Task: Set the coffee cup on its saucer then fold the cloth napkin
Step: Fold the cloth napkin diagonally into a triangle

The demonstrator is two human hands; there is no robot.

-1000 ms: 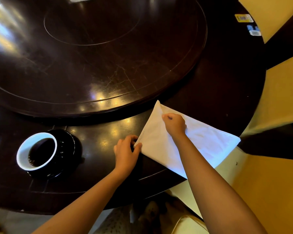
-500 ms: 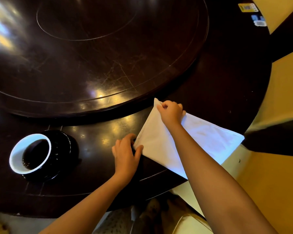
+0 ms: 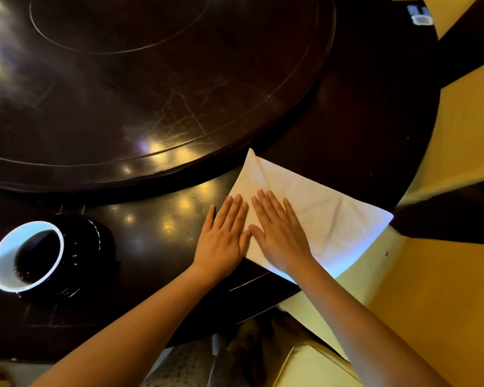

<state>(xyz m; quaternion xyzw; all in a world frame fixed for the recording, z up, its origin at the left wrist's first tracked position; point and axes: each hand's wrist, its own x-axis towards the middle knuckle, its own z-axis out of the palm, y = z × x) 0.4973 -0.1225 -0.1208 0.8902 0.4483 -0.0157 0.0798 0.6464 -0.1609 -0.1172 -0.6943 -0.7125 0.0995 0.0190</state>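
On the dark table (image 3: 165, 224), we press the folded napkin (image 3: 333, 219) flat with left hand (image 3: 224, 238) and right hand (image 3: 280, 238), fingers straight. Further left, the coffee cup (image 3: 28, 255) sits on its saucer (image 3: 95, 247).

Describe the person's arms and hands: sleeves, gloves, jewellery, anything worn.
Nothing is worn on them. The left hand and right hand have no gloves, and no rings show on the fingers. Neither wrist carries a watch or bracelet. The left forearm and right forearm are uncovered all the way to the frame's bottom edge, with no sleeve in view.
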